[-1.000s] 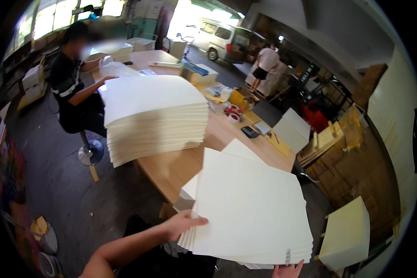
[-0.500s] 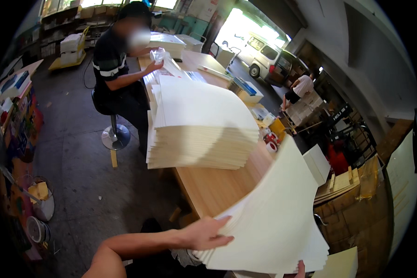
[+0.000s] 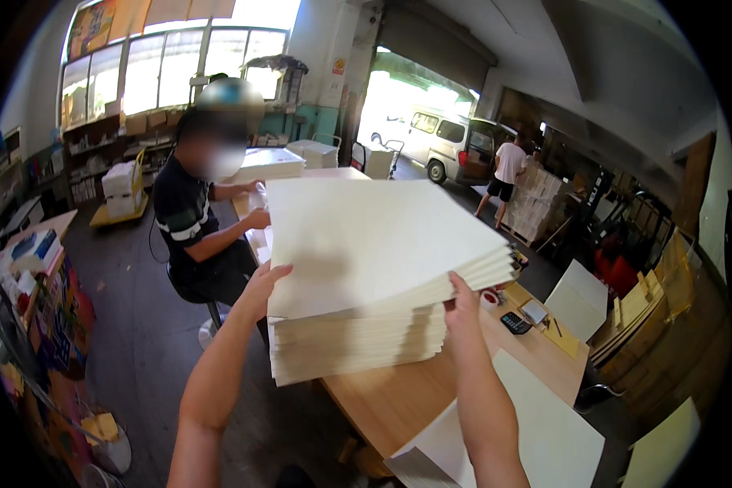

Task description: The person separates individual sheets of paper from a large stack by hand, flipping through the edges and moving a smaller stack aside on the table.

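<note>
A bundle of large cream-white sheets [image 3: 374,236] lies over the tall stack of similar sheets [image 3: 358,350], its right side fanned out in layers and jutting past the stack. My left hand [image 3: 264,289] is closed on the bundle's left edge, thumb uppermost. At the front right edge my right hand [image 3: 462,302] grips the fanned layers, with the fingers partly hidden underneath. Whether the bundle rests fully on the stack is not clear. More white sheets [image 3: 537,415] lie at the near right end of the wooden table [image 3: 407,398], beneath my right forearm.
A co-worker [image 3: 199,203] sits at the table's left side, hands on something pale. Along the right edge are a calculator [image 3: 515,323], a tape roll [image 3: 489,299] and a pen. A white board [image 3: 577,299] and wooden pallets [image 3: 630,313] stand beyond. A fan [image 3: 12,325] is at far left.
Both hands have carried the bundle of sheets from the near right table end up and forward over the tall stack. The view has tilted up, showing more windows.
</note>
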Available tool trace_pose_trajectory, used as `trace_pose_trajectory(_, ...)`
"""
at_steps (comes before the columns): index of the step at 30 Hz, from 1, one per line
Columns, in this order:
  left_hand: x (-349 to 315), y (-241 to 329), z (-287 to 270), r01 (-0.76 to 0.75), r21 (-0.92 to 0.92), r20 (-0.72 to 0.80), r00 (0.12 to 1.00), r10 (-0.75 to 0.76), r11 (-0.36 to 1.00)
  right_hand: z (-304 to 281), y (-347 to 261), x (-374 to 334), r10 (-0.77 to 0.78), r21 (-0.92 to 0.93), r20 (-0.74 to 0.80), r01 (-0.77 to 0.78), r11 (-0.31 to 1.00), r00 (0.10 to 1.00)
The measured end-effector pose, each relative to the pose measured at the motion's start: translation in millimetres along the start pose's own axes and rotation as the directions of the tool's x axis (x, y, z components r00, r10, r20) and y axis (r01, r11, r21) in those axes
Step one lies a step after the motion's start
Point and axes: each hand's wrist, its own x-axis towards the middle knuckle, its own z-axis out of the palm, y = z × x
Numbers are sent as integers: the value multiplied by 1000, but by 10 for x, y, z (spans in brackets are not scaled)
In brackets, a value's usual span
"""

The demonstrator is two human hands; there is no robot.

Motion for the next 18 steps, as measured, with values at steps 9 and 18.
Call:
trace_pose_trajectory(9, 351, -654, -899, 369, -52, -176, 911, -373, 928, -438, 1177, 333, 368, -161, -375, -451, 878, 851)
trace_pose_trajectory(18, 603, -710, -718, 311, -69, -51, 948, -315, 948, -484, -36, -254, 236, -811, -104, -220, 542, 966)
